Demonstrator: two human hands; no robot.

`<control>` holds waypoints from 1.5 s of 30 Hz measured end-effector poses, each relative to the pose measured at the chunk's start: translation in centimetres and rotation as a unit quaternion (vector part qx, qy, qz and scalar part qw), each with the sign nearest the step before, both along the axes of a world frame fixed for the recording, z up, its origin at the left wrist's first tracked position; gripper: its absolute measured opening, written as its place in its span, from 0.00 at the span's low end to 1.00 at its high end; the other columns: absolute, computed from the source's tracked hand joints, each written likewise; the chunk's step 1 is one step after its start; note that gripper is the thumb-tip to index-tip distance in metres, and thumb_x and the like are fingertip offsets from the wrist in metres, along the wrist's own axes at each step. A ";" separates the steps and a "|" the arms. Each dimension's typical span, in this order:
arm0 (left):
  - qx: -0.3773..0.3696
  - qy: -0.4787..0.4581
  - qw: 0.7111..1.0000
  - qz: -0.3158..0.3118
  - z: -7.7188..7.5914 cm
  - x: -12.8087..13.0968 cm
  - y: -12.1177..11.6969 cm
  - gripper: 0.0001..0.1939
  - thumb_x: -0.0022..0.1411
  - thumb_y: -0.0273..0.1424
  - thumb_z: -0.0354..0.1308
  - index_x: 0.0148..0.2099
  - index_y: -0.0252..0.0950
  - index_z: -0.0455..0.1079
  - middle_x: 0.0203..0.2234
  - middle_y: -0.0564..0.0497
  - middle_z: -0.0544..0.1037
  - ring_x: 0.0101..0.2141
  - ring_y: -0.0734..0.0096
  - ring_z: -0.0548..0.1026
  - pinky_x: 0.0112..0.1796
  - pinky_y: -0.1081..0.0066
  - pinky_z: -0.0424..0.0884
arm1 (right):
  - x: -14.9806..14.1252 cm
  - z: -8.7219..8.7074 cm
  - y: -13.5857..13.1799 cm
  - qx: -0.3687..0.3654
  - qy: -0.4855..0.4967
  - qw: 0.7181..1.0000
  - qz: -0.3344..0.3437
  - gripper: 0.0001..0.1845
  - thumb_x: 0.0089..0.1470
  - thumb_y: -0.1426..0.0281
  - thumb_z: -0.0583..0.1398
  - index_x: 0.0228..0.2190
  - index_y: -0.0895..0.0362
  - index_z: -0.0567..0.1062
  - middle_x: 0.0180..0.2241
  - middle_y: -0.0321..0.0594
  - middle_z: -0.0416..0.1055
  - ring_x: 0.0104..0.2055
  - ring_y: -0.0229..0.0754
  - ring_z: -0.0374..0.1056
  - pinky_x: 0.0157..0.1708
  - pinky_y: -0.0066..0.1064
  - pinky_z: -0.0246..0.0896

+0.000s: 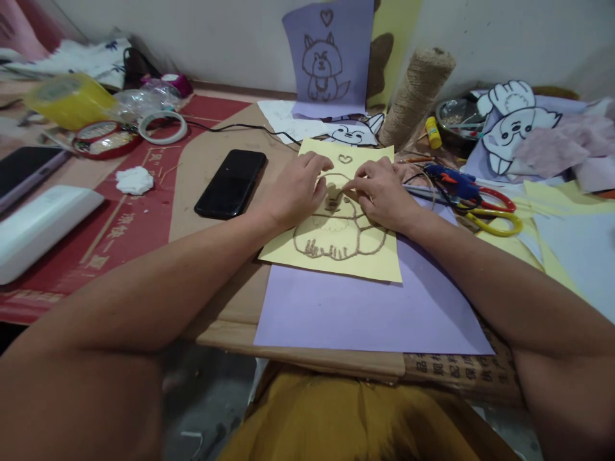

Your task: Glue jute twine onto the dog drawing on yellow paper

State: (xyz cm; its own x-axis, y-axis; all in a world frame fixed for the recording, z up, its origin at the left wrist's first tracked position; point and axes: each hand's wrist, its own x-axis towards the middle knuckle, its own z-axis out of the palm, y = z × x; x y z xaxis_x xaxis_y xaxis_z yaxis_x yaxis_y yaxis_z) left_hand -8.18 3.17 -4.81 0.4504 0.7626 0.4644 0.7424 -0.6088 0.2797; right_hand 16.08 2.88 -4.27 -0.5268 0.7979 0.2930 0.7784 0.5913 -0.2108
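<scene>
A yellow sheet (278, 248) bears an animal outlined in raised brown twine (331, 256), with a small twine heart (344, 158) near its top edge. My left hand (300, 189) rests on the sheet's left side, thumb and fingers apart, holding nothing. Across from it, my right hand (382, 192) has thumb and fingertips pinched together at the animal's face, where a thin brown strand of twine shows at the tips. Shadow and fingers partly hide the face. Beneath the yellow sheet lies a larger purple sheet (346, 317).
Left of the sheets lies a black phone (231, 184); farther left are tape rolls (163, 127) and a white case (45, 224). A twine spool (418, 93) and a purple picture (331, 64) stand behind. Scissors (494, 211), a glue stick (433, 132) and paper cutouts (516, 128) crowd the right.
</scene>
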 end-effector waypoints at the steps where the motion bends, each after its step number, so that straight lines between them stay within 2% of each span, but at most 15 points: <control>1: 0.001 -0.006 1.000 0.008 0.0 0.0 0.0 0.16 0.74 0.22 0.53 0.59 0.39 0.71 0.54 0.40 0.80 0.56 0.54 0.77 0.58 0.55 0.74 | 0.0 0.1 -0.1 0.000 -0.001 1.000 0.001 0.22 0.73 0.70 0.54 0.53 0.48 0.87 0.55 0.50 0.75 0.58 0.59 0.60 0.56 0.51 0.47; 3: 0.005 -0.015 1.000 0.016 0.0 -0.1 0.0 0.15 0.74 0.23 0.54 0.58 0.40 0.71 0.53 0.42 0.80 0.54 0.55 0.78 0.57 0.56 0.74 | -0.1 0.1 -0.1 -0.006 -0.003 1.000 0.011 0.22 0.73 0.70 0.55 0.54 0.47 0.87 0.57 0.49 0.74 0.59 0.58 0.59 0.57 0.51 0.47; 6: 0.000 -0.018 1.000 0.018 0.0 -0.1 0.1 0.14 0.74 0.23 0.53 0.58 0.40 0.70 0.52 0.42 0.80 0.52 0.57 0.78 0.56 0.57 0.74 | -0.2 0.0 -0.2 -0.016 -0.004 1.000 0.024 0.20 0.73 0.69 0.56 0.50 0.44 0.88 0.56 0.47 0.75 0.59 0.57 0.58 0.58 0.52 0.46; 13: -0.002 -0.019 1.000 0.016 -0.2 -0.1 0.3 0.14 0.75 0.24 0.52 0.58 0.40 0.71 0.52 0.41 0.80 0.51 0.57 0.78 0.55 0.56 0.74 | -0.3 -0.3 -0.2 -0.015 0.007 0.999 0.036 0.18 0.74 0.67 0.57 0.50 0.44 0.87 0.58 0.47 0.75 0.60 0.57 0.59 0.60 0.52 0.48; 15: -0.001 -0.015 1.000 0.015 -0.2 -0.1 0.2 0.13 0.75 0.25 0.53 0.58 0.39 0.71 0.52 0.41 0.80 0.51 0.56 0.78 0.55 0.56 0.75 | -0.4 -0.3 -0.2 -0.009 0.017 0.999 0.029 0.18 0.73 0.68 0.57 0.52 0.46 0.87 0.59 0.48 0.75 0.60 0.59 0.60 0.60 0.53 0.49; 19: -0.002 0.005 1.000 0.024 0.0 0.0 0.1 0.13 0.76 0.27 0.53 0.58 0.37 0.73 0.51 0.40 0.81 0.52 0.54 0.78 0.55 0.55 0.75 | -0.2 0.0 -0.1 0.018 0.038 0.999 -0.015 0.24 0.69 0.74 0.54 0.59 0.51 0.81 0.60 0.52 0.74 0.62 0.60 0.61 0.60 0.52 0.52; 21: -0.005 0.012 0.999 0.031 0.1 0.0 0.1 0.13 0.76 0.27 0.53 0.57 0.36 0.75 0.51 0.39 0.81 0.52 0.53 0.78 0.55 0.55 0.75 | -0.1 0.3 0.0 0.023 0.033 0.999 -0.033 0.25 0.70 0.73 0.52 0.60 0.52 0.80 0.59 0.53 0.75 0.63 0.61 0.62 0.60 0.52 0.52; 24: -0.011 0.017 0.999 0.035 0.2 0.1 0.0 0.12 0.76 0.28 0.54 0.55 0.36 0.76 0.51 0.39 0.82 0.52 0.53 0.79 0.54 0.55 0.75 | 0.2 0.9 0.3 0.020 0.024 0.998 -0.051 0.22 0.73 0.70 0.52 0.57 0.51 0.81 0.57 0.52 0.77 0.64 0.63 0.63 0.60 0.54 0.52; 29: -0.011 0.026 0.999 0.039 0.3 0.2 0.0 0.11 0.75 0.29 0.56 0.54 0.35 0.78 0.50 0.39 0.83 0.52 0.52 0.80 0.54 0.56 0.76 | 0.5 1.7 0.6 0.008 -0.002 0.997 -0.072 0.16 0.72 0.67 0.57 0.49 0.53 0.85 0.55 0.53 0.79 0.62 0.65 0.65 0.59 0.57 0.53; 34: -0.014 0.005 0.999 0.036 1.1 0.5 0.2 0.10 0.73 0.28 0.59 0.44 0.36 0.83 0.42 0.42 0.85 0.47 0.55 0.81 0.51 0.58 0.76 | 1.6 2.1 0.2 -0.015 -0.082 0.990 -0.115 0.10 0.67 0.65 0.65 0.44 0.54 0.87 0.52 0.55 0.80 0.60 0.66 0.65 0.57 0.57 0.53; 40: -0.050 -0.023 0.998 0.001 3.0 1.4 1.6 0.10 0.68 0.31 0.63 0.39 0.40 0.87 0.34 0.47 0.87 0.38 0.59 0.82 0.45 0.61 0.78 | 3.4 1.2 0.3 0.009 -0.102 0.990 -0.101 0.07 0.64 0.67 0.67 0.36 0.56 0.86 0.45 0.54 0.79 0.57 0.64 0.65 0.55 0.55 0.57; 45: -0.094 0.015 0.994 -0.045 3.4 3.4 3.1 0.08 0.64 0.30 0.67 0.40 0.41 0.89 0.37 0.49 0.89 0.39 0.59 0.83 0.46 0.63 0.77 | 2.9 0.1 1.2 0.045 -0.098 0.989 -0.102 0.10 0.65 0.72 0.62 0.32 0.57 0.83 0.40 0.55 0.78 0.52 0.61 0.66 0.53 0.55 0.61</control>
State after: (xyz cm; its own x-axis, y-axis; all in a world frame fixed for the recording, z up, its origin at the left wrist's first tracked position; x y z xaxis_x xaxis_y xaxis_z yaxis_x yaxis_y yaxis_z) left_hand -4.73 6.28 -1.39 0.5320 0.7908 0.3028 0.6976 -0.6120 0.3726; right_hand 18.96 4.09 -4.15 -0.4108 0.8688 0.2764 0.9043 0.4268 0.0024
